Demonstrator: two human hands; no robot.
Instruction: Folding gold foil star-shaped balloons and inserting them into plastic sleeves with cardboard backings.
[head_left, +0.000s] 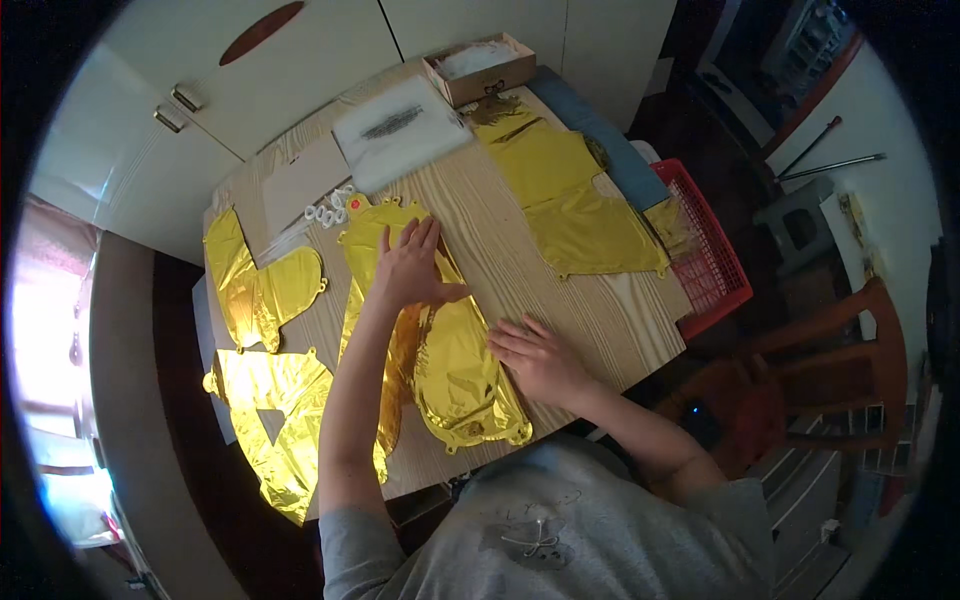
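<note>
Both hands lie flat with fingers spread on the gold foil balloon (pixel 455 360): left hand (pixel 410 268) on its upper part, right hand (pixel 535 355) at its right edge on the wooden surface (pixel 560 300)

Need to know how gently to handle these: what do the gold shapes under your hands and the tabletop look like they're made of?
Gold shapes: thin metallic foil film by the look, mirror-glossy, crinkled, with sealed edges and small tabs, like flat uninflated balloons. Left hand and right hand lie flat on them. Tabletop: pale wood or wood-look laminate, matte; grain lines show, but which cannot be told.
</note>
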